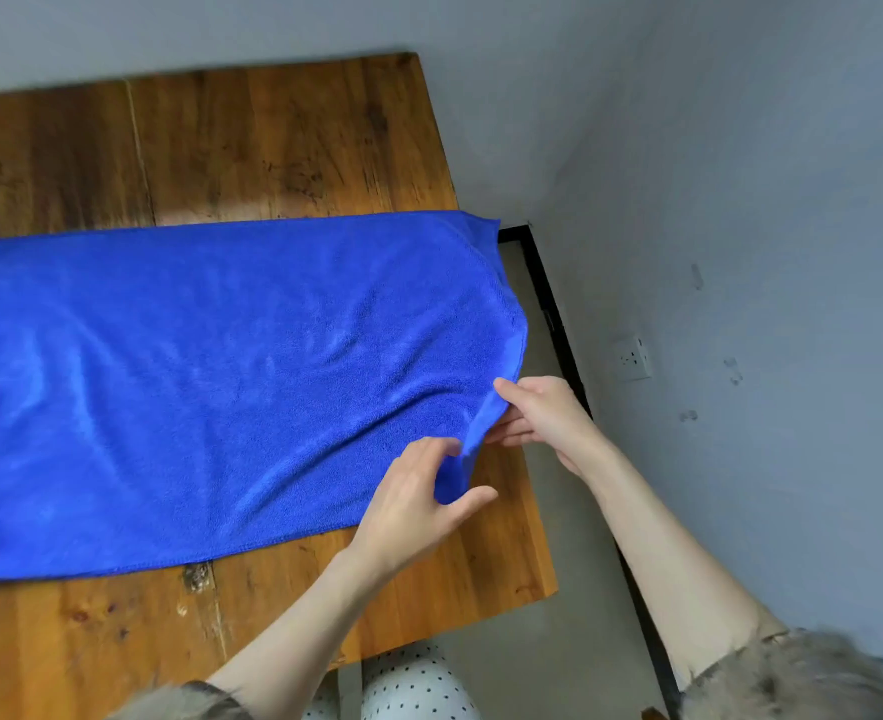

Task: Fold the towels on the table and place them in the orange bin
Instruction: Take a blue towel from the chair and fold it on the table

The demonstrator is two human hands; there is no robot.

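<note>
While blue towel (195, 366) lies on wooden table (221, 148), left hand (413, 501) and right hand (538, 418) fingers pinch its near-right corner.

One bright blue microfibre towel (210, 366) lies on one brown wooden plank table (221, 148). Two bare hands show, left (413, 501) and right (538, 418) (both at the towel's corner). One white wall socket (633, 359).

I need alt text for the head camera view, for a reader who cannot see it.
Two hands, left hand and right hand, pinch the near right corner of a blue towel spread flat across a wooden table. A grey wall stands at the right.
</note>
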